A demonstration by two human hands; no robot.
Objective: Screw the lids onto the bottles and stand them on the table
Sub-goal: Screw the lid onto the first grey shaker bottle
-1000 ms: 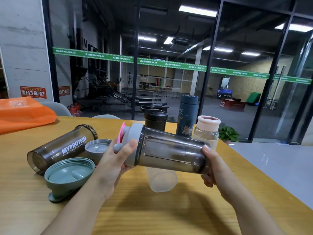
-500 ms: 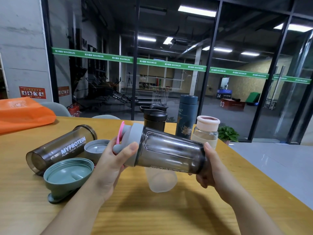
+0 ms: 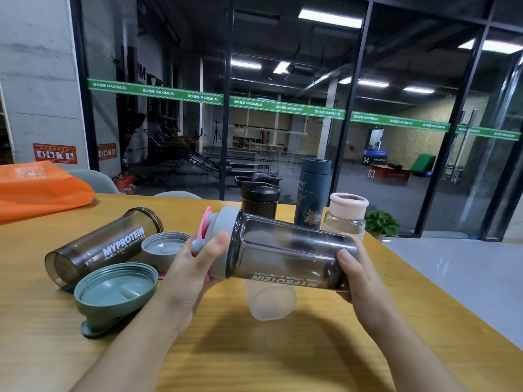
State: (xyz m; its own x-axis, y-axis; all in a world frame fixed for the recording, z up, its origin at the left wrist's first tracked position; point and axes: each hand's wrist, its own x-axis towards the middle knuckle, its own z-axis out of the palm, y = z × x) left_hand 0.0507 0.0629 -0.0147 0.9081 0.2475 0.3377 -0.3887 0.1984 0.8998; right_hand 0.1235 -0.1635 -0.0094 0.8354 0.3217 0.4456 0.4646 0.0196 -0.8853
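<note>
I hold a smoky grey shaker bottle (image 3: 285, 253) sideways above the table. My left hand (image 3: 192, 270) grips its grey lid (image 3: 223, 239) with the pink flip cap, and my right hand (image 3: 359, 278) grips the bottle's base. The printed lettering on the bottle faces down and reads upside down. A second smoky shaker bottle (image 3: 99, 247) lies open on its side at the left. Beside it lie a grey lid (image 3: 164, 247) and a green lid (image 3: 113, 292), both upside down. A frosted bottle (image 3: 268, 301) lies under the held one.
Three closed bottles stand at the far table edge: a black shaker (image 3: 259, 199), a dark teal flask (image 3: 311, 193) and a clear bottle with a pink lid (image 3: 346, 216). An orange bag (image 3: 39, 190) lies at the far left. The wooden table (image 3: 268, 357) ends at the right.
The held bottle has turned about its long axis, so its lettering now shows at the underside. My right hand has shifted its hold round the base.
</note>
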